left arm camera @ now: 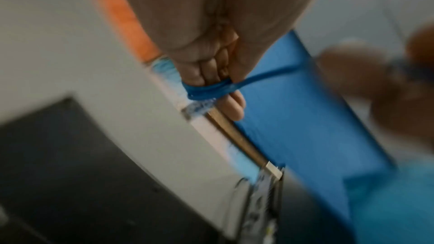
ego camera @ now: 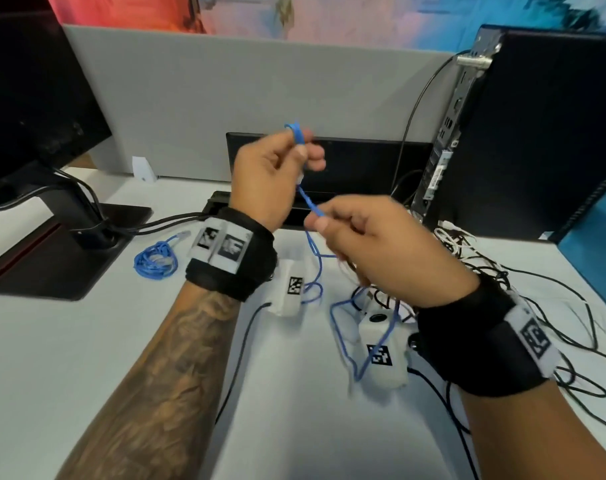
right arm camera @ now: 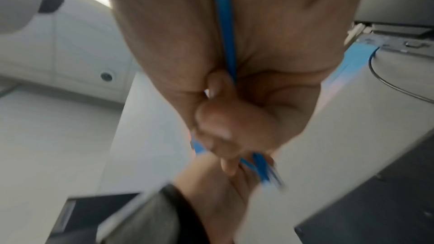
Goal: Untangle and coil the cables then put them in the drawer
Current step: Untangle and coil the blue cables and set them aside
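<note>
My left hand (ego camera: 280, 168) is raised above the desk with a thin blue cable (ego camera: 310, 202) wrapped in turns around its fingers (left arm camera: 231, 105). The wrapped turns (left arm camera: 206, 90) show clearly in the left wrist view. My right hand (ego camera: 363, 237) pinches the same blue cable (right arm camera: 226, 34) just below the left hand; the rest runs through its palm and hangs in loose loops (ego camera: 343, 327) to the desk. A second blue cable (ego camera: 156, 259) lies coiled on the desk at the left. No drawer is in view.
A tangle of black and white cables (ego camera: 502, 289) lies at the right by a black computer case (ego camera: 536, 133). A monitor stand (ego camera: 69, 244) sits at the left, and a grey partition (ego camera: 242, 98) runs along the back. The white desk (ego camera: 87, 341) is in front.
</note>
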`<action>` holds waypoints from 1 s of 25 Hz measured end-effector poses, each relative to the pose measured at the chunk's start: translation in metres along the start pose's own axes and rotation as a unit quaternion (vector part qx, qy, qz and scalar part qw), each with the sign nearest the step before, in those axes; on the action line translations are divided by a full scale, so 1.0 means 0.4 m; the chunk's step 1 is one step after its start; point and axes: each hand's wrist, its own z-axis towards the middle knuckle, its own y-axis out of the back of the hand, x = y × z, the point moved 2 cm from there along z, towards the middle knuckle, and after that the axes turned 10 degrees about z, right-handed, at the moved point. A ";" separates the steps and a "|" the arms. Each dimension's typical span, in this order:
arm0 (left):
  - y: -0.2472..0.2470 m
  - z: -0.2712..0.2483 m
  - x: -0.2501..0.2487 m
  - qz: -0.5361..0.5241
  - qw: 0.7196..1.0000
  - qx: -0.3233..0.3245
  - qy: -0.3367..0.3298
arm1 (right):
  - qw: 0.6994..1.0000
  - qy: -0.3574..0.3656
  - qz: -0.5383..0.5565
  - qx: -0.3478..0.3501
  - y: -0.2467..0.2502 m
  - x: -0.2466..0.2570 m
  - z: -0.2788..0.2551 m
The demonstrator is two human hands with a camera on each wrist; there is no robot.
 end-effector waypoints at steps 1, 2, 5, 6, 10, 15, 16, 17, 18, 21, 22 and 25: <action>-0.010 -0.008 0.001 0.067 0.997 0.032 -0.010 | 0.999 0.027 0.002 -0.034 0.021 0.007 0.000; -0.021 -0.017 0.000 0.106 0.992 0.074 -0.015 | 0.996 0.056 0.002 -0.073 0.049 0.011 0.001; -0.053 -0.054 -0.029 0.086 0.972 0.219 -0.008 | 0.973 0.116 -0.028 -0.198 0.121 -0.008 0.001; -0.063 -0.063 -0.040 0.059 0.964 0.260 0.004 | 0.965 0.121 -0.038 -0.229 0.137 -0.020 0.002; -0.061 -0.070 -0.064 -0.226 0.899 0.349 0.139 | 0.959 0.129 -0.001 -0.251 0.111 -0.069 0.019; -0.007 -0.013 -0.034 -0.460 0.851 0.154 0.200 | 0.990 0.064 -0.008 -0.124 -0.007 -0.095 0.036; 0.009 -0.001 -0.020 -0.459 0.864 0.094 0.186 | 0.995 0.034 -0.017 -0.095 -0.017 -0.097 0.035; 0.028 0.007 -0.002 -0.443 0.879 0.042 0.171 | 0.998 0.005 -0.014 -0.067 -0.024 -0.092 0.032; 0.044 0.012 0.011 -0.404 0.902 0.005 0.153 | 0.999 -0.013 -0.009 -0.046 -0.025 -0.084 0.029; 0.042 -0.003 0.025 -0.172 0.983 -0.009 0.068 | 0.999 0.007 -0.010 -0.036 -0.008 -0.036 0.015; 0.031 -0.012 0.023 -0.089 0.995 0.009 0.034 | 0.998 0.026 -0.003 -0.049 0.005 -0.021 0.012; -0.002 -0.036 -0.001 0.080 0.989 0.121 -0.006 | 0.991 0.077 0.047 -0.102 0.060 0.000 0.006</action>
